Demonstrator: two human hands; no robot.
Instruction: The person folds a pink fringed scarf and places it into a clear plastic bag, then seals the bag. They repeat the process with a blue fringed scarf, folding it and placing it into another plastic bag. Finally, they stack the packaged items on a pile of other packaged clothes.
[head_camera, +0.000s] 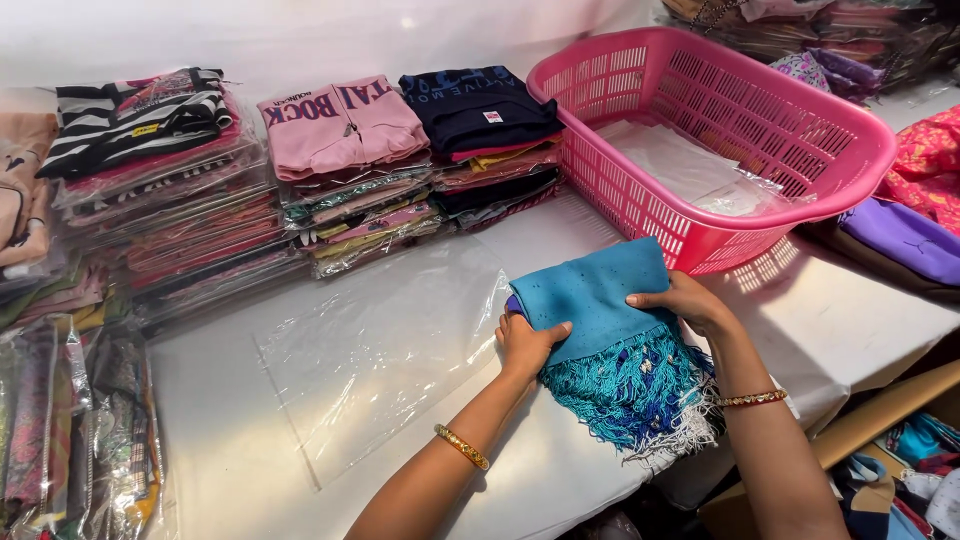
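Observation:
A folded teal cloth (590, 290) with a blue and white tasselled fringe lies on the white table (250, 470), just in front of a pink basket. My left hand (525, 342) grips its left edge, fingers curled over the fold. My right hand (680, 300) presses on its right side, thumb on top of the fabric. A gold bangle sits on each wrist. An empty clear plastic bag (385, 350) lies flat on the table to the left of the cloth.
A pink slotted basket (800, 135) with clear bags inside stands at the back right. Stacks of bagged folded garments (340, 150) line the back and left. Purple and red clothes (905, 235) lie at the right; the table edge drops off beside my right arm.

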